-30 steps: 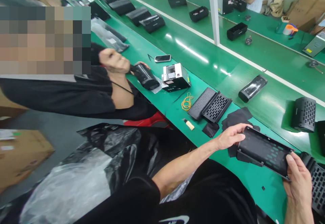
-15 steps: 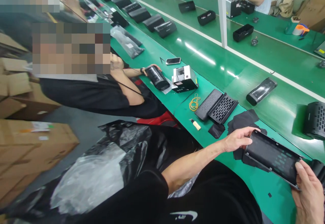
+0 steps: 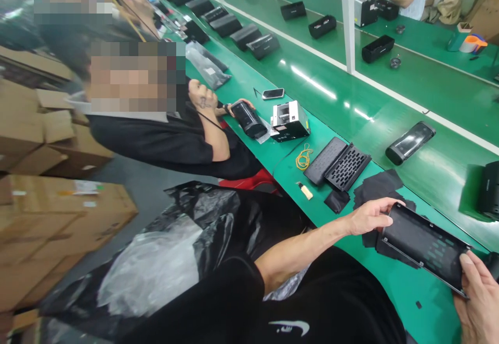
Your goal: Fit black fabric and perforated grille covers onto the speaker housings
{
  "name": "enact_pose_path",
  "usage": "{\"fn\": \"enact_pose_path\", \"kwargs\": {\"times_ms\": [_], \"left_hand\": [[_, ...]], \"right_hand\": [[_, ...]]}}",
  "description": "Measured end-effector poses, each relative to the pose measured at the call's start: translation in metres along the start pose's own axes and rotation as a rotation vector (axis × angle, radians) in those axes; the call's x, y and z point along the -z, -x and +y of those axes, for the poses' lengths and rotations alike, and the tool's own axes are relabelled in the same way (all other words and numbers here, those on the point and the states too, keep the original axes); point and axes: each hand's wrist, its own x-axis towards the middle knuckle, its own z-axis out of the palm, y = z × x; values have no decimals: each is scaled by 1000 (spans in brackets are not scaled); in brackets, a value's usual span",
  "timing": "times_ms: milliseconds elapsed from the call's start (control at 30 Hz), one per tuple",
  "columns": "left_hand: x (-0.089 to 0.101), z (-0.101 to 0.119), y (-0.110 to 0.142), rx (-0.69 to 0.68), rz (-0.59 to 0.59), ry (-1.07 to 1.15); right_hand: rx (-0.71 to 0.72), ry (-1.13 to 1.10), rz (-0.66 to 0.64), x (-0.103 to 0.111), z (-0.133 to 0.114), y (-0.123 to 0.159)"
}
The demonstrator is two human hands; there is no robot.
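Observation:
I hold a black slotted panel over the green bench, inner side up. My left hand grips its left end, thumb on top. At the frame's lower right, my right hand grips the right end. Thin black sheets lie on the bench just beyond the panel.
Two more black panels lie beside yellow rubber bands and a small tan piece. A co-worker on my left holds a black cylinder near a small machine and a phone. Black housings ride the belt. A plastic bag covers my lap.
The view swung left and down, so the panel and hands sit further right in frame. My grip is unchanged. The co-worker has drawn the cylinder a little toward themselves.

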Motion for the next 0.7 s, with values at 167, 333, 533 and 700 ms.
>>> {"fn": "enact_pose_path", "kwargs": {"times_ms": [167, 333, 533, 700], "left_hand": [[0, -1, 1, 5, -12, 43], [0, 0, 3, -1, -22, 28], [0, 1, 4, -28, -23, -11], [2, 3, 7, -44, -51, -47]], "right_hand": [[-28, 17, 17, 2, 1, -1], [-70, 12, 32, 5, 3, -5], [-118, 22, 62, 4, -1, -1], [-29, 1, 30, 6, 2, 6]]}}
